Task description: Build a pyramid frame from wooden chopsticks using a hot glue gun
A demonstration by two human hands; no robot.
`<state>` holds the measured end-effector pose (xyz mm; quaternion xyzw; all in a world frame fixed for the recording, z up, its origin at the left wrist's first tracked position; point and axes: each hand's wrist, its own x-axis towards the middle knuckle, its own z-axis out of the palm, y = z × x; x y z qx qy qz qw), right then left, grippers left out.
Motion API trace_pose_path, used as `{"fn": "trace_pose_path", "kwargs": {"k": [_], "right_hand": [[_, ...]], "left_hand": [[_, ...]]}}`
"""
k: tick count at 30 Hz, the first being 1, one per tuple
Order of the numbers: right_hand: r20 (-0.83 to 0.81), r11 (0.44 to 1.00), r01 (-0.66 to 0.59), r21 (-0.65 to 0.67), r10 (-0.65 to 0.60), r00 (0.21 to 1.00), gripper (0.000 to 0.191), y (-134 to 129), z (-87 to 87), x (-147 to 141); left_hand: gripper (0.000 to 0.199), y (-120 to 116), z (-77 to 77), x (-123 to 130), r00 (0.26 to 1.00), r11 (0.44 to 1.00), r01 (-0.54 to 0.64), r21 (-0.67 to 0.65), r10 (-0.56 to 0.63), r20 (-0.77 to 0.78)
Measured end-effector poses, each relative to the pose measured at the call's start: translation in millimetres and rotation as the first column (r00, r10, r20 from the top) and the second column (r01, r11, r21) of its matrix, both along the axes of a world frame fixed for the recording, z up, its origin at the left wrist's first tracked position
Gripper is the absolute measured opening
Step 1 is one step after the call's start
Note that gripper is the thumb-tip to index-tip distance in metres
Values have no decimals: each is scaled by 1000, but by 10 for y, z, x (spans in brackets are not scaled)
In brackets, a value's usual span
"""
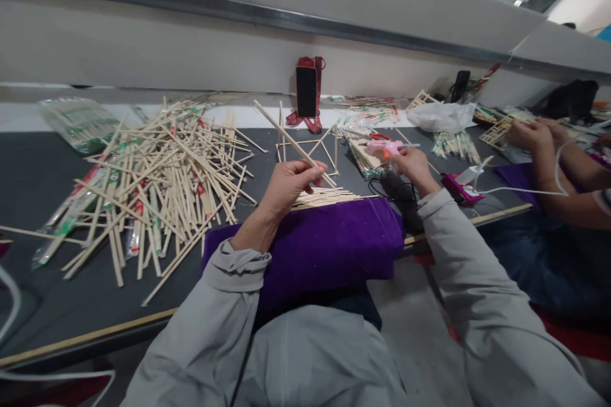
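Left hand point(296, 179), center frame, pinched on slim, straight, pale wooden chopstick point(282, 130). Right hand point(414, 167), right of center, wrapped on pink plastic glue gun point(387, 147). Tangled chopstick heap point(184, 181) at left; folded purple cloth point(329, 235) below center.

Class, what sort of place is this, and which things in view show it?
Probably a shared craft workroom: a long table bears heaped wooden sticks, the right hand holds what looks like a pink glue gun, and another person's hands are farther along.
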<state>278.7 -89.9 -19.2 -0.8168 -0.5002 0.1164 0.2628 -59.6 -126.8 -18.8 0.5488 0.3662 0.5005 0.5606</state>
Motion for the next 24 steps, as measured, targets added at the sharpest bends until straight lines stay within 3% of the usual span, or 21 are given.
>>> {"fn": "trace_pose_path", "kwargs": {"k": [5,10,15,20,24], "right_hand": [[31,986,-43,159,38,999,40,-5,-20,8],[119,935,-70,349,30,992,40,0,-18,-34],[214,888,-122,444,27,976,38,-15,4,-111],[330,817,-201,541,14,944,38,-70,25,-219],[312,732,-205,650,-11,950,45,-165,133,-309]], "left_hand": [[26,-104,32,107,989,996,91,5,-90,-114],[32,-82,-5,91,983,997,71,-2,-71,-168],[31,-61,-39,58,987,999,51,0,-51,-155],[30,-49,-36,44,988,999,47,-15,-49,-146],[31,-35,-36,39,992,999,30,-15,-32,-125]]}}
